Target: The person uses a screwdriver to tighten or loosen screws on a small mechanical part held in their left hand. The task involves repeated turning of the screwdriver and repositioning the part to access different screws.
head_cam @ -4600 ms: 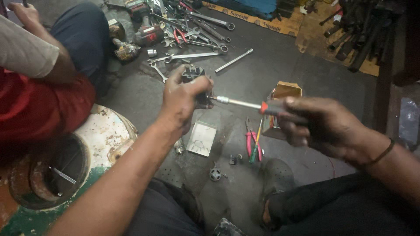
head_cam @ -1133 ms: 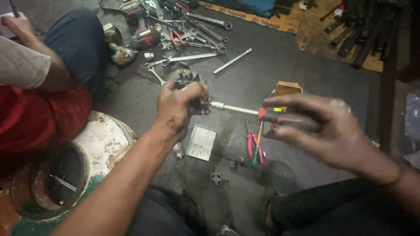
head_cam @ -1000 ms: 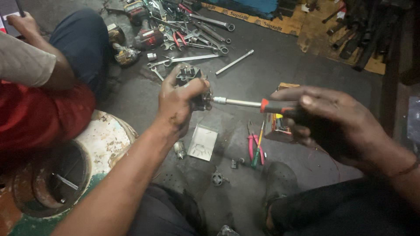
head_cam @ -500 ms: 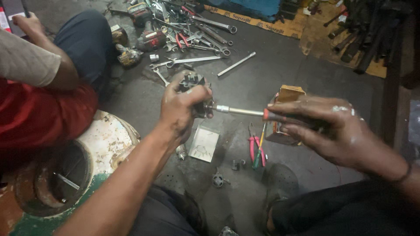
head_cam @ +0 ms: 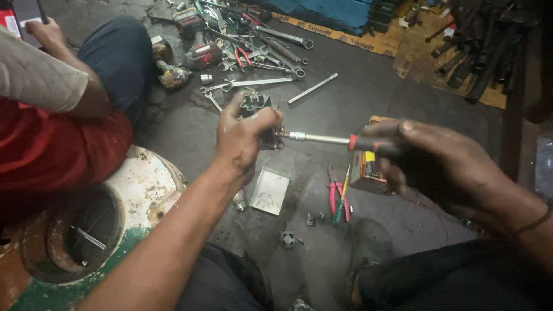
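Driving a screwdriver (head_cam: 322,138) into a small dark metal part (head_cam: 257,109), both hands shut.

Your left hand (head_cam: 245,138) was wrapped tight around the part, held up above the dark floor (head_cam: 368,92). Your right hand (head_cam: 438,164) was closed on the red-and-black handle, shaft level, tip at the part's right side. Under the shaft lay a clear plastic packet (head_cam: 269,192), red pliers (head_cam: 333,196) and a small carton (head_cam: 364,167); spanners (head_cam: 259,52) farther off. Another person's knee (head_cam: 118,63) sat to your left.

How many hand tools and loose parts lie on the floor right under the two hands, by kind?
Red-handled pliers: 1
Green-handled screwdriver: 1
Clear plastic packet: 1
Small metal parts: 3, counting the pieces at and
Total: 6
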`<state>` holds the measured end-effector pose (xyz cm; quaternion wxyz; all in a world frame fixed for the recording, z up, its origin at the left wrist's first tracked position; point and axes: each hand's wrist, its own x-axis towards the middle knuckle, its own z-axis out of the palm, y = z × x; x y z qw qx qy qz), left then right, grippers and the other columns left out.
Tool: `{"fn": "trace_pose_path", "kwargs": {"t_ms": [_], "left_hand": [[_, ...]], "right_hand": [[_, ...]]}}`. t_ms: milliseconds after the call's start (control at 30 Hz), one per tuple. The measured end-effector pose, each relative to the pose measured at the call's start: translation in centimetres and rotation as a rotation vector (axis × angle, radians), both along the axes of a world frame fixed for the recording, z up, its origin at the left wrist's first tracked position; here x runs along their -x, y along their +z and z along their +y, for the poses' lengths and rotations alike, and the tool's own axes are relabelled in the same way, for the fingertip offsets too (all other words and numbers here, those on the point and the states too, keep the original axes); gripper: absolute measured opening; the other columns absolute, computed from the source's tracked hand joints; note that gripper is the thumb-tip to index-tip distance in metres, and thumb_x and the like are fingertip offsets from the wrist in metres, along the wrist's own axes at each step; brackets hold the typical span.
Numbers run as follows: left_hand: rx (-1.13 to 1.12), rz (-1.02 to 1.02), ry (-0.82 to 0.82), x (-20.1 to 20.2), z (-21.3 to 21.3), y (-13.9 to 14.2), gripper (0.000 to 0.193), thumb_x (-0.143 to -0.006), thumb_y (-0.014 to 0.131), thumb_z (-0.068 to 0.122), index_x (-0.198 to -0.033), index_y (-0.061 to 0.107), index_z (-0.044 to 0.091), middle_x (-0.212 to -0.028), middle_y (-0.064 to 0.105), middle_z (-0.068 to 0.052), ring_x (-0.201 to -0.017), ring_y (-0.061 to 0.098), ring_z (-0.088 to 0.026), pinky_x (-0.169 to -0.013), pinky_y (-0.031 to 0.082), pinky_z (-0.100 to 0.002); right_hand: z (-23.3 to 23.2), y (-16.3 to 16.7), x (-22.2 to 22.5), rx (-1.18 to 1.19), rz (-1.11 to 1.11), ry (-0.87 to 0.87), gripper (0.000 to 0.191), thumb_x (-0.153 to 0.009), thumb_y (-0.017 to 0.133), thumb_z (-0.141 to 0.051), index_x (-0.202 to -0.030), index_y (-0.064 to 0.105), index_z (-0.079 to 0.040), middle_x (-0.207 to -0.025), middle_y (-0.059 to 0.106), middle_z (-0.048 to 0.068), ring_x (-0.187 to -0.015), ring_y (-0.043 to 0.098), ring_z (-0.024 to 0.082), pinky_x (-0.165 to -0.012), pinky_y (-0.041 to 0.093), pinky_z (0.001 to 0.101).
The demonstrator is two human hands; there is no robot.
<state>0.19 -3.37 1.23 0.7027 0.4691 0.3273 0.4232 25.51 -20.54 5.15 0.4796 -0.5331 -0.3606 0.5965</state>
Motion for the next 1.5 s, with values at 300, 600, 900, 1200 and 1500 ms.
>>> {"fn": "trace_pose_path", "kwargs": {"t_ms": [300,600,900,1200,1500], "left_hand": [[-0.023,0.035,0.02,0.8,-0.3,0.4,0.02,-0.077,0.071,0.009,-0.094,0.061,0.005,-0.077,0.063,-0.005,-0.06,0.061,-0.015,-0.048,0.056,-0.033],[-0.009,0.03,0.042,0.7,-0.6,1.5,0.025,-0.075,0.072,0.01,-0.098,0.063,0.006,-0.08,0.065,-0.004,-0.065,0.063,-0.014,-0.051,0.058,-0.032],[-0.042,0.053,0.054,0.5,-0.3,0.8,0.029,-0.075,0.076,0.009,-0.099,0.061,0.005,-0.08,0.064,-0.004,-0.062,0.063,-0.014,-0.05,0.057,-0.032],[0.108,0.086,0.005,0.7,0.0,-0.9,0.022,-0.074,0.07,0.008,-0.094,0.06,0.007,-0.076,0.064,-0.006,-0.059,0.063,-0.016,-0.047,0.055,-0.035],[0.145,0.056,0.028,-0.1,-0.1,-0.9,0.021,-0.075,0.069,0.009,-0.095,0.061,0.005,-0.08,0.067,-0.005,-0.062,0.064,-0.015,-0.049,0.056,-0.035]], "right_hand": [[-0.1,0.8,1.2,-0.034,-0.666,0.05,0.037,-0.093,0.056,-0.017,-0.128,0.067,-0.012,-0.072,0.065,0.008,-0.053,0.056,0.012,-0.044,0.051,0.0287],[-0.5,0.8,1.6,-0.448,-0.782,0.058,0.036,-0.09,0.068,-0.012,-0.126,0.066,-0.006,-0.123,0.071,0.012,-0.112,0.07,0.017,-0.086,0.06,0.034],[0.3,0.3,0.3,-0.11,0.375,0.199,0.043,-0.117,0.044,-0.024,-0.141,0.057,0.009,-0.092,0.071,0.011,-0.067,0.06,0.016,-0.055,0.055,0.0294],[-0.6,-0.6,0.7,-0.554,-1.064,0.15,0.036,-0.093,0.064,-0.013,-0.129,0.068,-0.016,-0.112,0.078,0.006,-0.083,0.071,0.015,-0.071,0.061,0.0338],[0.0,1.0,1.7,-0.362,-0.703,-0.002,0.041,-0.089,0.069,-0.017,-0.13,0.064,-0.01,-0.12,0.073,0.008,-0.103,0.073,0.016,-0.08,0.064,0.0343]]}}
